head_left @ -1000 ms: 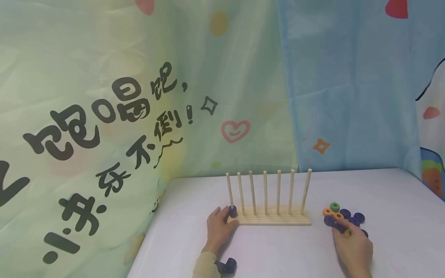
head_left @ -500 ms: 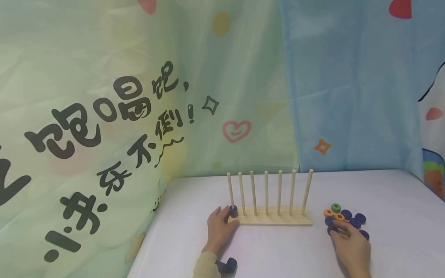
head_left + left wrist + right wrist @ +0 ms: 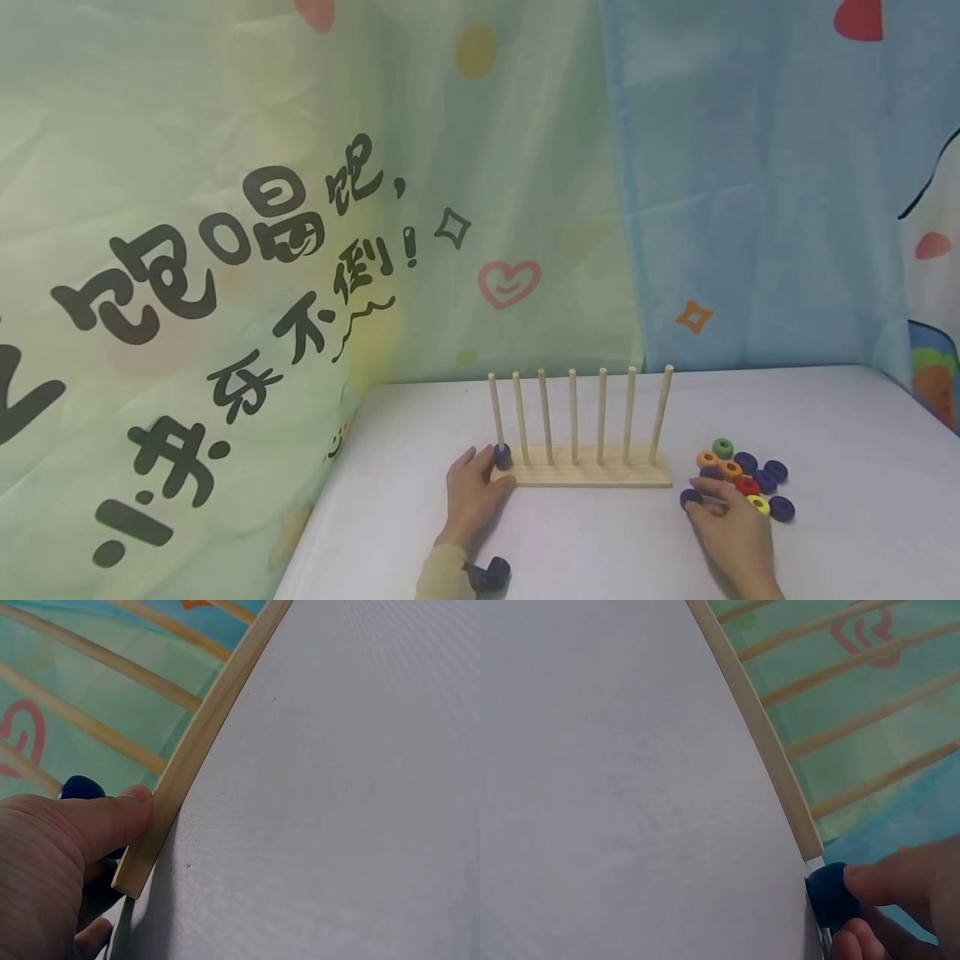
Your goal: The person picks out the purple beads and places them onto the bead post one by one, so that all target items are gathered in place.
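A wooden peg rack point(image 3: 585, 477) with a row of upright pegs stands on the white table. Dark blue beads point(image 3: 502, 456) sit at the foot of its leftmost peg. My left hand point(image 3: 474, 492) grips the rack's left end, its thumb on the front edge of the base in the left wrist view. Right of the rack, my right hand point(image 3: 735, 529) pinches a dark blue bead point(image 3: 832, 895) between thumb and fingers, low over the table. Behind that hand lie loose beads: a red bead point(image 3: 746, 485), a yellow bead point(image 3: 759, 504), a green bead point(image 3: 722, 448), orange and several blue ones.
A printed curtain point(image 3: 510, 183) hangs behind and to the left of the table point(image 3: 600, 542). A black device point(image 3: 495, 573) is strapped at the left wrist, beside the light sleeve point(image 3: 446, 573).
My right hand has taken a blue bead from the pile and moved left with it, uncovering the red and yellow beads. The left hand stays on the rack.
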`<state>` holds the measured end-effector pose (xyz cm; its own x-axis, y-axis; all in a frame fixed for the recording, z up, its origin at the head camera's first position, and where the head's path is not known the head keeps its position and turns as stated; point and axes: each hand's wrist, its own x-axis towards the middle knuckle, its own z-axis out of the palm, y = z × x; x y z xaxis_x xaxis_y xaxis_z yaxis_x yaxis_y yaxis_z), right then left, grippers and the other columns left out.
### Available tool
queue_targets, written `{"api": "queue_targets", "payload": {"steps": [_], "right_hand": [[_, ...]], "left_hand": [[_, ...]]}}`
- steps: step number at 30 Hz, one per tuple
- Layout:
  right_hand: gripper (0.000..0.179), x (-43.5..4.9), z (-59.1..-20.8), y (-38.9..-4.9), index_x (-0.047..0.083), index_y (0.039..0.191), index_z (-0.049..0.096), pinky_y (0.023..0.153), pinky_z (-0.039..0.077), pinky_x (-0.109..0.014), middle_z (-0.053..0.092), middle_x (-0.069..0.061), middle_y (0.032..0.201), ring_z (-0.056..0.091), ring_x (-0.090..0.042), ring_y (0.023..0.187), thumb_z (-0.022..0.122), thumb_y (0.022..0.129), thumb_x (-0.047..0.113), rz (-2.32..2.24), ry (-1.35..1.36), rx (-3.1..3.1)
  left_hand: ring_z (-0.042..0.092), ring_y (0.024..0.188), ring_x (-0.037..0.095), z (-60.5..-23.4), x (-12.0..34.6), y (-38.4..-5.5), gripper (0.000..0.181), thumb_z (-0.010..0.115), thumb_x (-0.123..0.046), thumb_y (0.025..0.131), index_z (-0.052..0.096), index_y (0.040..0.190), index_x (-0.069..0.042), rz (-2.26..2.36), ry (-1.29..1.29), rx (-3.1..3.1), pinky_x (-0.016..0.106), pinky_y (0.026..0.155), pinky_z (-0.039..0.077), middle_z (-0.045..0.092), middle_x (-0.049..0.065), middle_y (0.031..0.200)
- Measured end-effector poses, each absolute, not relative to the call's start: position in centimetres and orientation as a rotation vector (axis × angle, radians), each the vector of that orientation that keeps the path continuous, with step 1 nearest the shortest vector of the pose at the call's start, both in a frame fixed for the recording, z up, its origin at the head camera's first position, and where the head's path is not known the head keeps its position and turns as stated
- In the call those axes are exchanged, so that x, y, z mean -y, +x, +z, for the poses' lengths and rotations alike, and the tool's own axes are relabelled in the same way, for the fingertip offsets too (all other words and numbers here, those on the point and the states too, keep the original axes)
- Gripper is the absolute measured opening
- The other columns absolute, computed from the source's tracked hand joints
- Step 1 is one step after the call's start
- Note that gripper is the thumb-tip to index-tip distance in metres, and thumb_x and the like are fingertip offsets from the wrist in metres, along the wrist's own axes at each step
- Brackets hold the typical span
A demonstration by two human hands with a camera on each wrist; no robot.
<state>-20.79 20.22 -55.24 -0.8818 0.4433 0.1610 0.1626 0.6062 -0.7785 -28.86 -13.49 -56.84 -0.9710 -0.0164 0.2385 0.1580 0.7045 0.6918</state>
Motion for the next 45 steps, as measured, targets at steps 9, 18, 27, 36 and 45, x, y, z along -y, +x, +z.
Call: {"api": "queue_targets", "payload": {"steps": [9, 18, 27, 36, 45], "right_hand": [[0.041, -20.1, -55.3, -20.9, -0.001, 0.119, 0.064, 0.065, 0.047, -0.039, 0.068, -0.02, 0.098, 0.062, -0.024, 0.075, 0.073, 0.079, 0.007, 1.09, -0.431, 2.651], [0.045, -19.8, -54.9, -20.9, -0.007, 0.12, 0.061, 0.083, 0.047, -0.059, 0.061, -0.032, 0.116, 0.059, -0.047, 0.099, 0.073, 0.08, 0.007, 0.987, -0.392, 2.737], [0.045, -19.8, -54.8, -21.0, -0.007, 0.12, 0.061, 0.077, 0.049, -0.055, 0.062, -0.031, 0.116, 0.062, -0.042, 0.091, 0.073, 0.082, 0.014, 1.033, -0.412, 2.734], [0.047, -19.5, -54.3, -20.8, -0.003, 0.124, 0.059, 0.068, 0.05, -0.047, 0.063, -0.028, 0.118, 0.063, -0.029, 0.078, 0.072, 0.084, 0.019, 1.106, -0.485, 2.712], [0.051, -18.1, -54.4, -20.6, 0.005, 0.129, 0.057, 0.058, 0.045, -0.027, 0.064, -0.026, 0.117, 0.061, -0.016, 0.068, 0.073, 0.085, 0.025, 1.205, -0.406, 2.662]], "left_hand": [[0.041, 0.135, 0.04, -56.8, 13.5, -28.9, 0.058, 0.077, -0.032, 0.079, 0.062, 0.132, -0.013, -1.127, -0.103, 2.691, 0.063, 0.111, 0.026, 0.062, 0.009, 0.132], [0.04, 0.135, 0.04, -56.7, 13.5, -28.8, 0.058, 0.077, -0.033, 0.079, 0.062, 0.131, -0.013, -1.146, -0.099, 2.69, 0.063, 0.111, 0.027, 0.062, 0.01, 0.132], [0.041, 0.135, 0.04, -56.9, 13.5, -28.8, 0.057, 0.078, -0.032, 0.079, 0.063, 0.131, -0.014, -1.154, -0.09, 2.682, 0.063, 0.111, 0.027, 0.062, 0.01, 0.132], [0.041, 0.135, 0.039, -56.9, 13.4, -28.9, 0.059, 0.077, -0.032, 0.079, 0.062, 0.132, -0.012, -1.163, -0.08, 2.676, 0.062, 0.111, 0.027, 0.063, 0.009, 0.131], [0.043, 0.134, 0.038, -57.0, 13.5, -28.9, 0.055, 0.077, -0.031, 0.078, 0.064, 0.13, -0.016, -1.129, -0.091, 2.669, 0.062, 0.111, 0.028, 0.063, 0.006, 0.131]]}}
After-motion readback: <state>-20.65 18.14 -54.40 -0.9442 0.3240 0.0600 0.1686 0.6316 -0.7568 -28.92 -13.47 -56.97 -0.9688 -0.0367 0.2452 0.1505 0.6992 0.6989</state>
